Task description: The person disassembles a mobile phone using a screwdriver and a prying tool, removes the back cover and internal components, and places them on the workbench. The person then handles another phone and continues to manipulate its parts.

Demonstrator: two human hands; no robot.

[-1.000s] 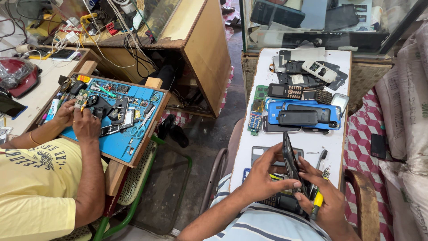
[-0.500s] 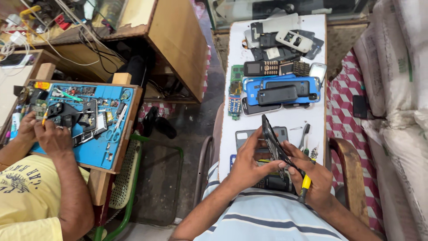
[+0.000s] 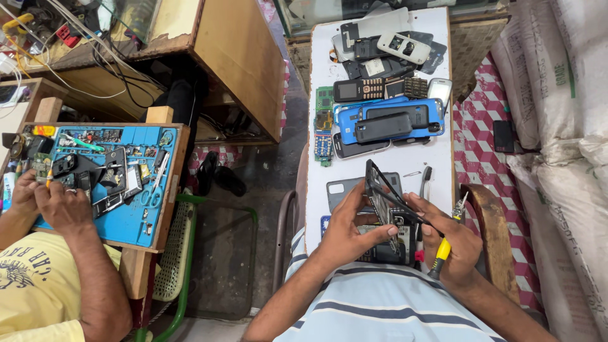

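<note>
My left hand (image 3: 352, 231) and my right hand (image 3: 447, 238) both grip an opened phone body (image 3: 384, 197), held tilted on edge above the near end of a white board (image 3: 320, 209). The right hand also pinches a yellow-handled screwdriver (image 3: 443, 247), tip pointing up. Under my hands lie a dark phone (image 3: 383, 253) and a grey back cover (image 3: 347, 190). Further up the board are a blue tray (image 3: 392, 120) with phones in it, a keypad phone (image 3: 358, 90) and green circuit boards (image 3: 324, 130).
At the left another person in a yellow shirt works with both hands (image 3: 50, 202) at a blue repair mat (image 3: 136, 218) full of parts and tools. A wooden desk (image 3: 237, 63) stands behind. White sacks (image 3: 563, 158) rise on the right, beside a chequered cloth (image 3: 484, 152).
The view has drifted, so the board sits more central. My hands keep hold of the phone body. The other person's hands stay at the blue mat.
</note>
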